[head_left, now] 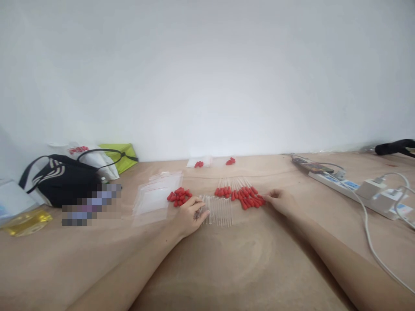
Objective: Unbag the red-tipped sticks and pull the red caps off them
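My left hand (pixel 189 217) rests at the left end of a row of thin clear glass tubes (pixel 220 211). Its thumb and curled fingers are apart, touching the nearest tubes; whether a tube lies between them is hidden. On the right, my right hand (pixel 280 201) has its thumb and fingertips pinched at the edge of a group of red rubber bulbs (pixel 249 201), closed on the outermost bulb. Behind these, several glass droppers (pixel 238 182) with red bulbs lie side by side, tips pointing away. A pile of loose red bulbs (pixel 179 197) sits just beyond my left hand.
Clear zip bags (pixel 155 194) are fanned out at left. Two bags with red-bulbed pieces (pixel 199 164) (pixel 230 161) lie by the wall. A black bag (pixel 68 181) and a yellow packet (pixel 27 221) stand far left. A white power strip (pixel 343 185) with chargers and cables lies right.
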The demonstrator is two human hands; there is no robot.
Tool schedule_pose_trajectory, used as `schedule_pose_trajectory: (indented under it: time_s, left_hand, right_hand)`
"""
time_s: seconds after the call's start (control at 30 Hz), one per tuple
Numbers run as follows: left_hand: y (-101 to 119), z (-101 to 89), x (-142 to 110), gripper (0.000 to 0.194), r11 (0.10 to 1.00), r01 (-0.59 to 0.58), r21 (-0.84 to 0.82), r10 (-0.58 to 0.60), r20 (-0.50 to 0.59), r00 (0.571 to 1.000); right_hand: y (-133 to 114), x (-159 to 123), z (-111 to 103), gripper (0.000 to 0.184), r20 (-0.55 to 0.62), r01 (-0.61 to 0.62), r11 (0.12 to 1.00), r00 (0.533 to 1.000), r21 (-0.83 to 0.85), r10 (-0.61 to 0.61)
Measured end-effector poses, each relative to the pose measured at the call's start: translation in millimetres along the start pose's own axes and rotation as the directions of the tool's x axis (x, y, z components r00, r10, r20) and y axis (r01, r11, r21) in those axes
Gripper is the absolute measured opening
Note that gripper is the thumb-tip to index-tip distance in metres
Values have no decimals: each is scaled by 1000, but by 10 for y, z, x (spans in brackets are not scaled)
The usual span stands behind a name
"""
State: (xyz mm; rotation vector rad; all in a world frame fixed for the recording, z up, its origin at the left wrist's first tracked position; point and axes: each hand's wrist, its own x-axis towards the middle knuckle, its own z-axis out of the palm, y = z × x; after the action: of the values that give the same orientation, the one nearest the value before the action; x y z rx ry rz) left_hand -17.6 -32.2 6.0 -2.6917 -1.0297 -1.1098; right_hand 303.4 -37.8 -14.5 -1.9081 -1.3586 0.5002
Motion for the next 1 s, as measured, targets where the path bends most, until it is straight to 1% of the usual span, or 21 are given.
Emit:
schedule_pose_trajectory:
  time_s: [0.13, 0.23, 0.3, 0.37, 0.43, 0.5, 0.6, 0.7, 0.8, 0.93, 1.0]
  left_hand:
    - [20, -6, -5, 19, 997, 31, -66, -28, 41, 999]
    - [25, -40, -12, 26, 998, 51, -46, -49, 47, 998]
    - [14, -90, -15, 40, 1000, 30, -2, -30, 82, 996]
    - [-12, -157, -13, 59, 999, -13, 30, 8, 168, 986]
    - [-47, -219, -7, 71, 998, -49, 39, 37, 261, 965]
    - [-84, -257, 0, 71, 997, -55, 51, 36, 318, 947]
    - [-127, -257, 4, 66, 997, -38, 71, 12, 340, 940]
    - [-148, -227, -1, 61, 996, -32, 85, 2, 329, 944]
    - [-154, -206, -8, 58, 996, -26, 83, -1, 307, 952]
    - [-158, -193, -28, 61, 998, -24, 56, 7, 285, 958]
    - [-161, -183, -43, 61, 999, -33, 38, 21, 264, 964]
  right_hand:
    - [15, -5, -7, 21, -2, -4, 1000, 1000, -22, 4]
    - [0, -15, -19, 22, -4, -20, 999, 1000, -40, 20]
    - [-12, -20, -18, 23, -4, -23, 998, 1000, -51, 23]
    - [-15, -22, -10, 24, -8, -16, 998, 1000, -64, 15]
    - [-7, -23, -2, 26, -22, 3, 997, 1000, -80, -4]
    - [9, -21, -1, 27, -31, 21, 995, 999, -98, -25]
    - [25, -11, -9, 30, -33, 28, 992, 999, -122, -32]
    - [-4, 24, -13, 30, -21, 13, 992, 1000, -129, -16]
    - [-92, 103, 7, 31, 9, -30, 990, 999, -140, 32]
    - [-226, 273, 71, 36, 41, -84, 983, 995, -163, 92]
    - [-266, 361, 108, 34, 57, -108, 979, 991, -172, 120]
